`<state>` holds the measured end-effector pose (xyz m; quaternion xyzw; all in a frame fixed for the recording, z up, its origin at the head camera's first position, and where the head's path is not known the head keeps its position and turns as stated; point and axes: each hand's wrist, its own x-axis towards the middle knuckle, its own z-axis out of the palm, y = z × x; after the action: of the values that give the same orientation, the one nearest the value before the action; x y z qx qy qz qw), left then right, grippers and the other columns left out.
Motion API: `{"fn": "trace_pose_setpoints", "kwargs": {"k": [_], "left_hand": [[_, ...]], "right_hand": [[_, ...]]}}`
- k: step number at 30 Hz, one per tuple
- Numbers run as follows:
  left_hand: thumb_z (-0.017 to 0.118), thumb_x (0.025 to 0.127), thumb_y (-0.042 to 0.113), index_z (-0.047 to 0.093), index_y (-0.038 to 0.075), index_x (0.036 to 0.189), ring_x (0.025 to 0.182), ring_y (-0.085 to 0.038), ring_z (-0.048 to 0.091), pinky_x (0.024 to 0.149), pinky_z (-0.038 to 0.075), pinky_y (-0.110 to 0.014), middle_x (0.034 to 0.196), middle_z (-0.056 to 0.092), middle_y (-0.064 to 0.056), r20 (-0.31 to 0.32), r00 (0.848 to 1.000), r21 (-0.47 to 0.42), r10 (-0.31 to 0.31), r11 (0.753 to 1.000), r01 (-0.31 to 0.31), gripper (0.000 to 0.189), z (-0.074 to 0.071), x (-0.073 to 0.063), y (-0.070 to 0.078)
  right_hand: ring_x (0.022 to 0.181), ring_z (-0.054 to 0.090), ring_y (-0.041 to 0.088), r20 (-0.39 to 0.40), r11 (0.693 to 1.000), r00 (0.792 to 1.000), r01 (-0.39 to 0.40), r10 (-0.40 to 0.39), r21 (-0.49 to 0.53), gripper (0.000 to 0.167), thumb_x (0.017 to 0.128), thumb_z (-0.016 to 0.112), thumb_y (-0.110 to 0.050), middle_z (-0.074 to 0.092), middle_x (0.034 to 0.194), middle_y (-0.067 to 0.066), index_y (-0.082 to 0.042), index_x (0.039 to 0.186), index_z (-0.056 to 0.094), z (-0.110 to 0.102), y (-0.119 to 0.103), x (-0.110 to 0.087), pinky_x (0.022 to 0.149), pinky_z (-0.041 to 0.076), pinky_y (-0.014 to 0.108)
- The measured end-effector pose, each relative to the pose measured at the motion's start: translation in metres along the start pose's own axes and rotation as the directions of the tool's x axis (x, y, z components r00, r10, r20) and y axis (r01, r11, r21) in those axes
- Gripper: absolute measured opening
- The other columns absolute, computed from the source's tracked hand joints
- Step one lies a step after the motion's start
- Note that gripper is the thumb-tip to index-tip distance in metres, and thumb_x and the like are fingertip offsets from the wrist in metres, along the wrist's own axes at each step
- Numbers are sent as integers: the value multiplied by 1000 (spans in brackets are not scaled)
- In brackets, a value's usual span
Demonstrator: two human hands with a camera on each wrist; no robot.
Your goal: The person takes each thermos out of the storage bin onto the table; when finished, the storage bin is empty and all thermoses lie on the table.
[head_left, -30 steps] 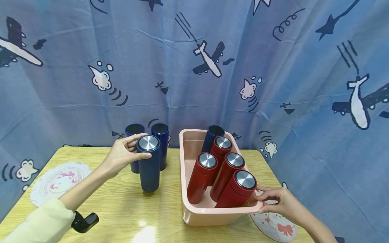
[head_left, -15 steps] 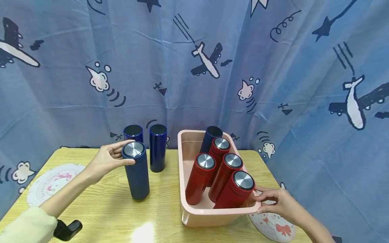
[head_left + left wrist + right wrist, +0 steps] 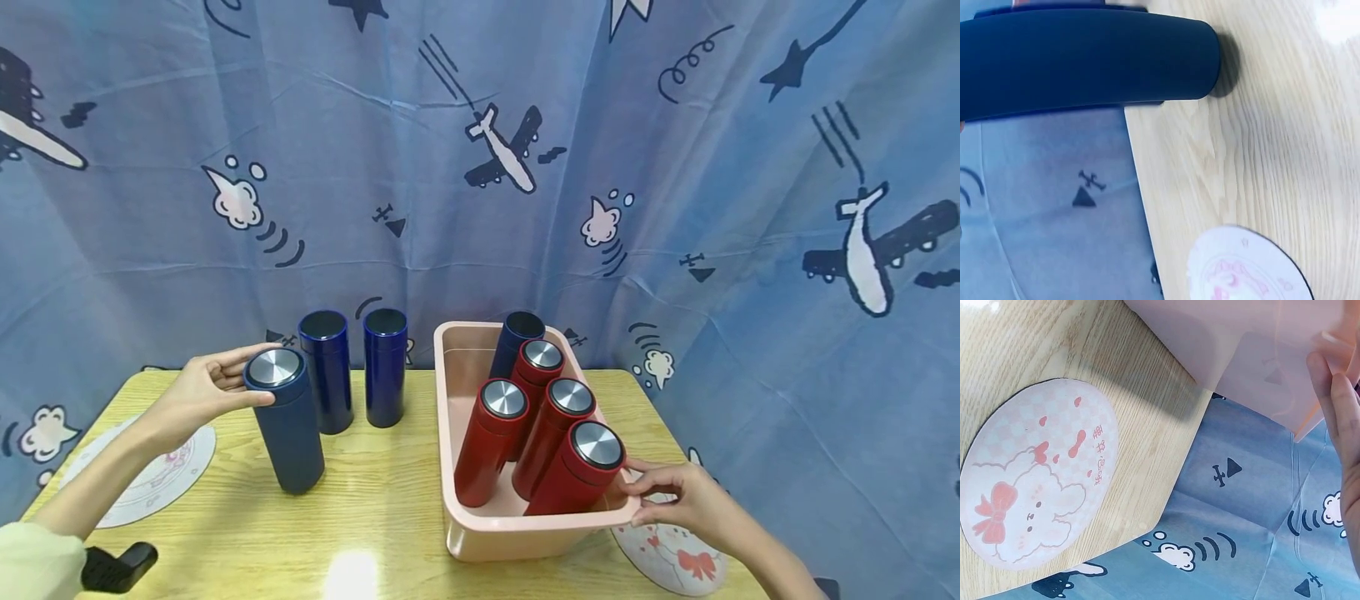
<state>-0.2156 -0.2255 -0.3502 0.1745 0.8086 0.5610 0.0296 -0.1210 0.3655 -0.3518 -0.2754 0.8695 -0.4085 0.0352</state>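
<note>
My left hand [image 3: 197, 390] grips a matte dark blue thermos flask [image 3: 291, 437] near its silver-topped lid, thumb in front and fingers behind. The flask leans, lid to the left; in the left wrist view its base end is close over the table beside a shadow. With my right hand [image 3: 686, 498] I pinch the front right corner of a pink plastic bin [image 3: 517, 542], thumb outside the rim. Inside the bin stand several red thermos flasks [image 3: 483, 458] with silver lids and one dark blue flask [image 3: 512, 346] at the back. Fingers of the right hand [image 3: 1347, 412] also show on the bin in the right wrist view.
Two glossy blue flasks, one on the left [image 3: 330, 383] and one on the right [image 3: 385, 379], stand at the back of the wooden table [image 3: 397, 500]. A round mat [image 3: 183, 471] lies at left, another mat [image 3: 690, 558] at right. A patterned curtain [image 3: 420, 217] hangs behind.
My left hand has carried the dark blue flask leftward, away from the bin, and it tilts more now. Both glossy blue flasks behind are now fully uncovered. The right hand stays on the bin's corner.
</note>
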Motion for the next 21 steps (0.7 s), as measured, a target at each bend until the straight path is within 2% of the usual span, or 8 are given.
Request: {"fn": "trace_pose_setpoints", "kwargs": {"k": [4, 6, 9, 12, 15, 17, 19, 21], "left_hand": [[68, 90, 10, 42, 10, 146, 106, 6, 57, 84, 48, -13, 118, 59, 23, 6, 999, 3, 36, 999, -36, 62, -12, 0, -5], [67, 90, 8, 42, 9, 145, 105, 4, 59, 83, 48, -13, 117, 61, 23, 16, 999, 6, 49, 999, -49, 61, -18, 0, -7], [67, 90, 6, 43, 9, 145, 106, 3, 59, 84, 49, -14, 119, 61, 21, 39, 997, 17, 61, 998, -62, 60, -25, 2, -7], [66, 90, 7, 42, 10, 145, 106, 3, 59, 84, 48, -13, 120, 62, 19, 59, 996, 42, 67, 997, -70, 60, -31, 4, -9], [65, 91, 6, 42, 10, 146, 106, 2, 59, 85, 47, -12, 119, 62, 18, 74, 995, 43, 71, 996, -74, 60, -36, 8, -11], [64, 91, 5, 42, 9, 146, 105, 2, 60, 85, 46, -11, 118, 63, 18, 82, 994, 36, 72, 997, -75, 59, -38, 10, -13], [64, 91, 4, 41, 8, 145, 106, 2, 60, 85, 46, -12, 118, 63, 18, 90, 994, 16, 70, 997, -72, 59, -41, 13, -16], [63, 92, 4, 41, 7, 146, 108, 4, 57, 86, 46, -11, 119, 62, 19, 94, 993, 10, 67, 998, -68, 59, -43, 16, -19]], "right_hand": [[110, 49, -12, 1, 1000, 1000, -7, 7, 9, 26, 76, 79, -12, 55, 120, -23, -2, 100, 75, 0, 0, 0, 63, 58, 28], [110, 49, -12, 3, 1000, 1000, -11, 11, 11, 26, 76, 79, -12, 51, 120, -26, -2, 99, 75, 0, -1, 0, 64, 58, 28], [110, 48, -12, 4, 1000, 1000, -22, 22, 15, 26, 76, 79, -12, 53, 120, -23, -2, 99, 75, 0, -1, -1, 64, 58, 28], [109, 49, -12, 11, 999, 999, -32, 32, 21, 26, 76, 78, -11, 63, 120, -6, -1, 100, 74, -1, -2, -1, 63, 58, 28], [109, 49, -12, 13, 999, 999, -34, 34, 26, 26, 76, 78, -10, 65, 119, 6, 0, 100, 74, -1, -3, -2, 62, 58, 29], [110, 49, -12, 15, 999, 999, -36, 36, 30, 26, 77, 78, -10, 63, 122, -1, 0, 100, 74, -1, -3, -2, 63, 58, 29], [110, 49, -13, 13, 998, 999, -47, 47, 35, 27, 77, 78, -12, 58, 123, -14, 0, 100, 74, -1, -3, -2, 63, 58, 29], [110, 49, -12, 11, 998, 999, -48, 48, 32, 27, 77, 78, -13, 58, 124, -12, 0, 100, 74, -1, -3, -1, 64, 58, 29]]}}
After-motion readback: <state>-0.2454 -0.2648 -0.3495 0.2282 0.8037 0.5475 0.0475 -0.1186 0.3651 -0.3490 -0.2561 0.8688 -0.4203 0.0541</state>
